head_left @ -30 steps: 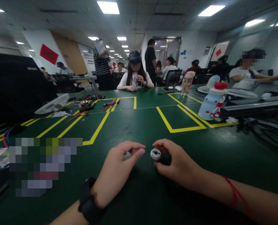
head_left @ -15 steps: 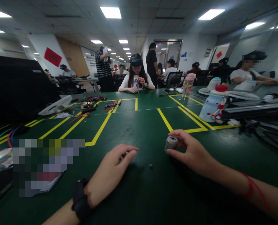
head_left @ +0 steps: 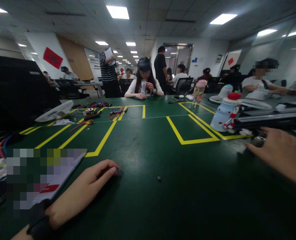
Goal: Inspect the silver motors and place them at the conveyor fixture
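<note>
My left hand (head_left: 96,180) rests on the green table (head_left: 138,146) left of centre, fingers curled with thumb and fingertips close together; anything inside them is hidden. A small ring-like metal part (head_left: 159,178) lies on the table between my hands. At the right, my right hand (head_left: 281,153) reaches toward the table's cluttered side. Its thumb and fingers are around a small metallic object (head_left: 259,140), partly hidden by the fingers and blurred.
A blue bottle with a red top (head_left: 222,115) and dark metal rails (head_left: 267,116) stand at the right. Wire bundles (head_left: 95,105), a white fan (head_left: 55,111) and a booklet (head_left: 70,166) lie left. A person (head_left: 144,83) sits opposite.
My right hand has moved far to the right with the grey cylindrical piece it held. My left hand has shifted left, away from the small metal part, which stays on the table.
</note>
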Available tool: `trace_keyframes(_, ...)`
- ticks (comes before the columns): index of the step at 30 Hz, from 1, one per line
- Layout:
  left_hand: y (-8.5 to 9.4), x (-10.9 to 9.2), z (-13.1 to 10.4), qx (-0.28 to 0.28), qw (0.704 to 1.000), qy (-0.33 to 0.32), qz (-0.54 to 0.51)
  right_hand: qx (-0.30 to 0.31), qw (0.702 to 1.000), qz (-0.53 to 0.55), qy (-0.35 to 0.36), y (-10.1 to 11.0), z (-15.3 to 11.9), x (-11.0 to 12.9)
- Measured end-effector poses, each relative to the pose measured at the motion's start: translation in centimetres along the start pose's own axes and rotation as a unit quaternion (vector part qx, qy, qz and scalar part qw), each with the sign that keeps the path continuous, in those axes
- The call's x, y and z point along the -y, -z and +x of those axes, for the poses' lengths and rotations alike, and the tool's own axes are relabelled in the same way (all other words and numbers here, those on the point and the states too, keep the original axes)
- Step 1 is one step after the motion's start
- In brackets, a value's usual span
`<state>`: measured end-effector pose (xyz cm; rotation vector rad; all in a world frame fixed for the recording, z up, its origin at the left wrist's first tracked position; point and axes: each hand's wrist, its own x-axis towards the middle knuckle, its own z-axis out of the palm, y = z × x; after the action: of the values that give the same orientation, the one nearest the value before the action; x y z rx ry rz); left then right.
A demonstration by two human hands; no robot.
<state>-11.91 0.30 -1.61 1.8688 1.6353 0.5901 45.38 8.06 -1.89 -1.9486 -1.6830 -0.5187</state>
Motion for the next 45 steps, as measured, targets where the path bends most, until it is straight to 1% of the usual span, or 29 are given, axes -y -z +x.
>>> trace_keyframes(1,-0.2,-0.2,0.0,0.003,1.000,-0.004,0.001,-0.025,0.999,-0.016,0.042,0.5,-0.6,2.4)
trace_keyframes(2,-0.3,-0.3,0.0,0.003,1.000,-0.008,0.003,-0.019,0.997,-0.033,0.074,1.0,-1.3,5.3)
trace_keyframes(3,-0.4,-0.3,-0.1,0.000,1.000,-0.010,0.005,0.023,0.991,0.020,0.131,1.4,-2.3,8.4)
trace_keyframes(4,-0.5,-0.4,-0.1,-0.005,1.000,-0.013,0.007,0.101,0.972,0.101,0.187,1.7,-3.3,11.5)
trace_keyframes(5,-0.5,-0.4,-0.1,-0.010,1.000,-0.013,0.008,0.180,0.940,0.178,0.227,1.9,-4.4,14.6)
trace_keyframes(6,-0.5,-0.5,-0.1,-0.015,1.000,-0.012,0.008,0.238,0.907,0.236,0.256,2.0,-5.6,17.5)
trace_keyframes(7,-0.6,-0.5,-0.2,-0.019,1.000,-0.010,0.009,0.275,0.879,0.267,0.284,1.9,-6.7,20.1)
trace_keyframes(9,-0.7,-0.5,-0.3,-0.023,1.000,-0.010,0.008,0.297,0.849,0.302,0.317,1.6,-8.3,24.0)
trace_keyframes(10,-0.8,-0.5,-0.4,-0.024,1.000,-0.012,0.007,0.297,0.842,0.306,0.332,1.3,-8.8,25.3)
trace_keyframes(12,-0.9,-0.5,-0.5,-0.025,1.000,-0.015,0.001,0.296,0.832,0.309,0.352,0.9,-8.9,26.5)
trace_keyframes(14,-1.0,-0.4,-0.6,-0.020,1.000,-0.015,-0.006,0.295,0.834,0.315,0.343,0.9,-7.8,25.7)
trace_keyframes(15,-1.0,-0.4,-0.6,-0.018,1.000,-0.014,-0.010,0.284,0.847,0.315,0.320,1.1,-6.9,24.7)
trace_keyframes(16,-1.0,-0.4,-0.6,-0.016,1.000,-0.013,-0.011,0.260,0.869,0.308,0.286,1.5,-5.8,23.1)
trace_keyframes(17,-1.0,-0.4,-0.6,-0.015,1.000,-0.010,-0.012,0.228,0.897,0.287,0.246,2.1,-4.6,21.2)
trace_keyframes(19,-1.0,-0.5,-0.7,-0.015,1.000,-0.002,-0.010,0.141,0.957,0.200,0.159,3.3,-2.1,16.4)
trace_keyframes(21,-1.0,-0.6,-0.7,-0.014,1.000,0.004,-0.007,0.099,0.990,0.065,0.080,4.4,0.1,10.8)
trace_keyframes(22,-1.0,-0.7,-0.6,-0.014,1.000,0.005,-0.007,0.094,0.995,0.005,0.043,4.7,1.0,8.1)
trace_keyframes(23,-1.1,-0.7,-0.6,-0.014,1.000,0.004,-0.008,0.104,0.994,-0.038,0.007,4.7,1.7,5.5)
trace_keyframes(24,-1.1,-0.7,-0.6,-0.014,1.000,0.004,-0.009,0.129,0.989,-0.062,-0.021,4.6,2.2,3.2)
trace_keyframes(26,-1.2,-0.7,-0.5,-0.014,1.000,0.003,-0.010,0.188,0.977,-0.076,-0.060,3.9,2.8,-0.3)
trace_keyframes(27,-1.3,-0.7,-0.4,-0.014,1.000,0.003,-0.010,0.209,0.973,-0.073,-0.069,3.5,2.9,-1.4)
trace_keyframes(28,-1.3,-0.7,-0.4,-0.013,1.000,0.005,-0.010,0.218,0.971,-0.069,-0.071,3.2,3.0,-2.1)
trace_keyframes(30,-1.3,-0.6,-0.4,-0.013,1.000,0.007,-0.009,0.211,0.972,-0.069,-0.073,2.7,3.1,-2.7)
trace_keyframes(33,-1.3,-0.5,-0.5,-0.012,1.000,0.006,-0.012,0.195,0.973,-0.083,-0.090,2.8,3.3,-2.4)
trace_keyframes(35,-1.3,-0.5,-0.6,-0.012,1.000,0.002,-0.014,0.204,0.968,-0.091,-0.118,3.2,3.4,-2.0)
trace_keyframes(38,-1.4,-0.4,-0.6,-0.012,1.000,0.002,-0.015,0.227,0.960,-0.073,-0.149,3.5,3.3,-1.6)
trace_keyframes(40,-1.4,-0.3,-0.6,-0.013,1.000,0.001,-0.015,0.226,0.957,-0.063,-0.170,3.6,3.2,-1.5)
trace_keyframes(42,-1.4,-0.3,-0.6,-0.015,1.000,-0.001,-0.012,0.219,0.958,-0.061,-0.178,3.6,3.2,-1.5)
trace_keyframes(45,-1.4,-0.3,-0.6,-0.018,1.000,-0.004,-0.005,0.215,0.961,-0.060,-0.162,3.5,3.3,-1.6)
